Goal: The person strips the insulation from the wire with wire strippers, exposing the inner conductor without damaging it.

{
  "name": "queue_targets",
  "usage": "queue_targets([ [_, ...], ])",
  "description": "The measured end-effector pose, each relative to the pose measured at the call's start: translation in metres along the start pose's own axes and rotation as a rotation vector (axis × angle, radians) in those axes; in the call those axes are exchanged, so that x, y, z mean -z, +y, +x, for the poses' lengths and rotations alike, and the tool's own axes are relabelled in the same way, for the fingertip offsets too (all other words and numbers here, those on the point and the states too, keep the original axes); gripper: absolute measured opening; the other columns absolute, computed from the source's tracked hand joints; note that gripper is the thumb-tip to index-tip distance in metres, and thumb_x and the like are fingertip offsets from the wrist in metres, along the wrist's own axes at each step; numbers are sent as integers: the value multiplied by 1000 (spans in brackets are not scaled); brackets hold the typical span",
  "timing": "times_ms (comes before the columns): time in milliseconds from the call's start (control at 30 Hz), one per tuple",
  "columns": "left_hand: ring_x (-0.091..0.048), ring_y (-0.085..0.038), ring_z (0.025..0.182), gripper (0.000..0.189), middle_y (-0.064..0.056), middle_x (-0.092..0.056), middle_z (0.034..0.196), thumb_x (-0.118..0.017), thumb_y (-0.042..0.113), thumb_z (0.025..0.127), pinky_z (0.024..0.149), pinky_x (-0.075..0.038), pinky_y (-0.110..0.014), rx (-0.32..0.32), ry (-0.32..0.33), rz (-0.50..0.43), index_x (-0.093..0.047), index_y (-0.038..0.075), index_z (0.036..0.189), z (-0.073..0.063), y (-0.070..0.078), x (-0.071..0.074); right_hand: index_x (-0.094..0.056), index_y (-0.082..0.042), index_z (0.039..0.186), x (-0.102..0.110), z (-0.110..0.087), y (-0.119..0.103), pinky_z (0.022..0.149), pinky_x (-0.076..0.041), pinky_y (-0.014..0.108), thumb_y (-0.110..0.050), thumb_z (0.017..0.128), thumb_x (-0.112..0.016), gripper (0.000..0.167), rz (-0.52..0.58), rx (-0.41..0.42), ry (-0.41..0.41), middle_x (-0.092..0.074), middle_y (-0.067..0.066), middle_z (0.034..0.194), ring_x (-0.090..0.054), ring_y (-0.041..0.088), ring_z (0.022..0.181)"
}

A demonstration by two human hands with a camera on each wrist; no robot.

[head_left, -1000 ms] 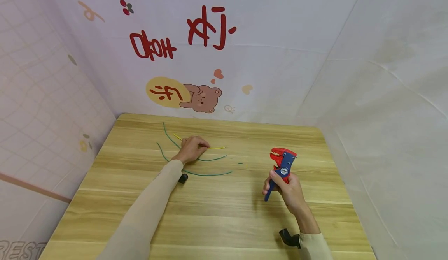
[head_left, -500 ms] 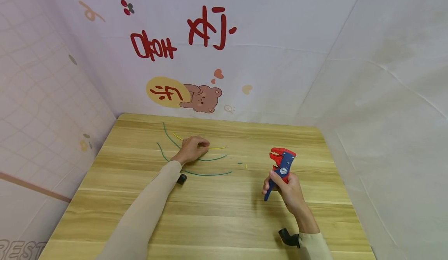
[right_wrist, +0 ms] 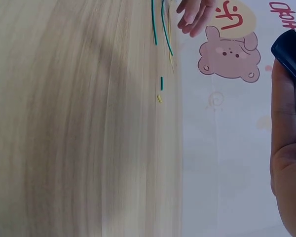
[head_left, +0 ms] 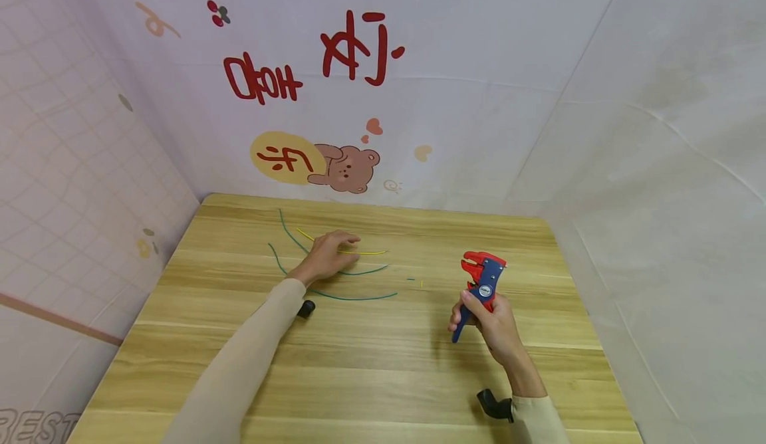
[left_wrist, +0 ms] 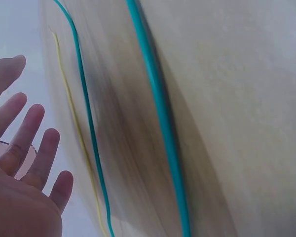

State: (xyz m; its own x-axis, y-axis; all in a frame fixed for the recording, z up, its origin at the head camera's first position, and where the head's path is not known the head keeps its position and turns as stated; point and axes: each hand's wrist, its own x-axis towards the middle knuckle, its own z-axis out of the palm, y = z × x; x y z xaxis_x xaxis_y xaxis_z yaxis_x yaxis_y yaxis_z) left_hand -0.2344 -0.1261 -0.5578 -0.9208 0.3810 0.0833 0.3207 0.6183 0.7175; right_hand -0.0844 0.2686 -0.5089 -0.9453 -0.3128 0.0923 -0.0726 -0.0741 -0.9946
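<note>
My left hand (head_left: 326, 254) hovers over the yellow wire (head_left: 372, 253), with thumb and fingers spread apart. Its fingers look relaxed and hold nothing in the left wrist view. The yellow wire lies on the table, and its right end tapers to a thin bare tip. Two green wires (head_left: 359, 299) curve beside it, partly hidden under the hand and wrist. My right hand (head_left: 498, 328) grips a red and blue wire stripper (head_left: 487, 278) by its handles, head pointing away from me. Only a dark handle end (right_wrist: 291, 54) of the stripper shows in the right wrist view.
A short green offcut (head_left: 411, 279) and a short yellow offcut (head_left: 421, 284) lie between the hands. The wooden table (head_left: 371, 377) meets a printed cloth wall (head_left: 467, 118) at its back edge. Black wrist-worn pieces (head_left: 494, 406) stick out below both wrists.
The left thumb and fingers have parted from their pinch on the yellow wire, and the hand has drawn slightly back left. The right hand and wire stripper stay almost still.
</note>
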Motion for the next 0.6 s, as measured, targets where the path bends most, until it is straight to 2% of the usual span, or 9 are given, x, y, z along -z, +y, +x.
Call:
queue_targets([
  [333,-65,-44,143,46,-17,-70,152,-82,21,106,119,-54,-65,-37,6,-46,-72,7,149,-15,10,10,-63,3,104,3,2,-1,78,-72,39,-17,123,-49,31,-13,-44,13,-77,0,83,-80,14,74],
  [600,-65,-44,143,48,-21,-69,152,-83,20,105,121,-51,-67,-116,21,0,-71,2,148,-31,10,13,-64,5,106,8,4,0,79,-72,40,-19,123,-51,32,-9,-53,17,-76,2,84,-80,17,74],
])
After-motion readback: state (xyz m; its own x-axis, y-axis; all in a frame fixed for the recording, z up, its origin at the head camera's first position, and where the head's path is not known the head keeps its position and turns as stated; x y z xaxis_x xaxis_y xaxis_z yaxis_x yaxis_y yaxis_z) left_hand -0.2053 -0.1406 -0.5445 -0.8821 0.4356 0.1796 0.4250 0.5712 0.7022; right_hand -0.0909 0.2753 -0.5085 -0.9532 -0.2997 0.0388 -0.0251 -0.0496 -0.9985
